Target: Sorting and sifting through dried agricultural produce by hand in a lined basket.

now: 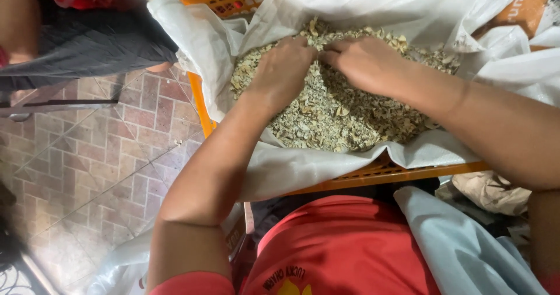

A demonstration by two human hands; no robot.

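An orange plastic crate (385, 175) lined with a white woven sack (303, 167) holds a heap of small beige and grey-green chips (338, 117), like broken shells or dried bits. My left hand (283, 70) rests palm down on the heap's far left part, fingers curled into the material. My right hand (364, 62) lies beside it, fingertips nearly meeting the left hand's, also pressed into the chips. What the fingers hold, if anything, is hidden under the hands.
A brick-patterned tiled floor (99, 161) lies to the left. Another person in dark cloth (87, 44) sits at the upper left. A crumpled brown paper bag (493, 193) and pale blue cloth (461, 248) are at the lower right.
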